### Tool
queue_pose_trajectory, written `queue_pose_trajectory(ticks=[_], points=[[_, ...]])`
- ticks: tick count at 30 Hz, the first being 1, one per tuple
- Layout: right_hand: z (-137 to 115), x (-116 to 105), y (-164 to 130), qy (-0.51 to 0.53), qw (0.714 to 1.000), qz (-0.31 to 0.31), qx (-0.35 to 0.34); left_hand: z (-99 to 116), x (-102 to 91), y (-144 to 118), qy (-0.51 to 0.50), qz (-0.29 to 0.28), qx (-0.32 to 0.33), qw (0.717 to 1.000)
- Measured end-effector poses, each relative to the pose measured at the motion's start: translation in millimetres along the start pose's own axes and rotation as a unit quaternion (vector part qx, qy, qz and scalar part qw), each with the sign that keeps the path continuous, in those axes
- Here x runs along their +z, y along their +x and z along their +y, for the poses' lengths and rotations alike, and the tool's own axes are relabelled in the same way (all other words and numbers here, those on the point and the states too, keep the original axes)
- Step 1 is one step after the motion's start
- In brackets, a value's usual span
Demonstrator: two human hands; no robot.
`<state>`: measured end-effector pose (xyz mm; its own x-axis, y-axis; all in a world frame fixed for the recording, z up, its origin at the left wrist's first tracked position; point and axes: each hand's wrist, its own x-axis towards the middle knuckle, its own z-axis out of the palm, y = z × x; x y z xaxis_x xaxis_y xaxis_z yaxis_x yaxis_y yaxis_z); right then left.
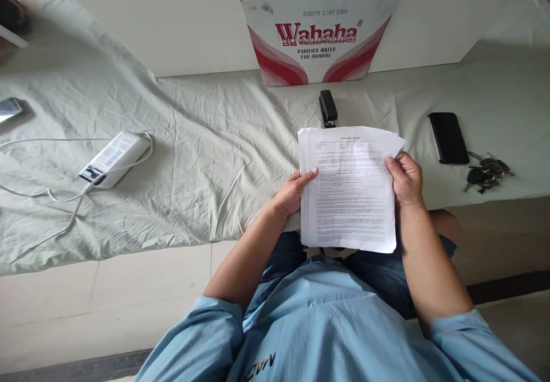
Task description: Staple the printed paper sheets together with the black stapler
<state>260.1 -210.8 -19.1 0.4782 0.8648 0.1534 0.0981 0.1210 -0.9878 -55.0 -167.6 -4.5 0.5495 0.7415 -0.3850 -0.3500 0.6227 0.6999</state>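
I hold a loose stack of white printed paper sheets (350, 190) upright in front of me, above my lap and over the near edge of the sheet-draped surface (206, 158). My left hand (293, 192) grips the left edge, thumb on the front page and the fingers closed behind it; my right hand (404, 177) pinches the right edge the same way, fingers curled shut on the paper. A grip on each side keeps the pages squared, though the top corners fan out a little. Just beyond the stack's top edge lies a black stapler (327, 107), within easy reach. Behind it stands a white and red cardboard water box (320, 32) against the wall. To my right, apart from the paper, lie a black phone (448, 137) and a bunch of keys (487, 174); a white power bank with cable (112, 157) sits well to my left.
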Motion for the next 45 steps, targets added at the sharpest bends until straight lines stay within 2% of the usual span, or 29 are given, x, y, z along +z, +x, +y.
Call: queue_pose_trajectory(ticks=[7, 14, 19, 26, 31, 37, 45], points=[[-4, 5, -4, 0.038, 0.998, -0.039, 0.036, -3, 0.4, 3, -0.004, 0.028, 0.024, 0.999], [-7, 10, 0, 0.048, 0.998, 0.027, 0.011, -5, -2.2, 7, -0.035, 0.017, 0.048, 0.998], [-2, 2, 6, 0.059, 0.998, 0.028, 0.021, -6, -4.2, 8, -0.043, 0.011, 0.058, 0.997], [4, -10, 13, 0.087, 0.994, 0.059, 0.027, -4, -1.9, 6, -0.038, 0.002, 0.048, 0.998], [1, -7, 10, 0.067, 0.997, 0.024, 0.042, -1, -1.2, 3, -0.036, -0.011, 0.045, 0.998], [-7, -3, 4, 0.090, 0.992, -0.004, 0.084, 2, 2.0, 2, -0.029, -0.021, 0.044, 0.998], [-12, 0, 4, 0.088, 0.992, -0.038, 0.083, -1, 0.6, 4, -0.028, -0.008, 0.047, 0.998]])
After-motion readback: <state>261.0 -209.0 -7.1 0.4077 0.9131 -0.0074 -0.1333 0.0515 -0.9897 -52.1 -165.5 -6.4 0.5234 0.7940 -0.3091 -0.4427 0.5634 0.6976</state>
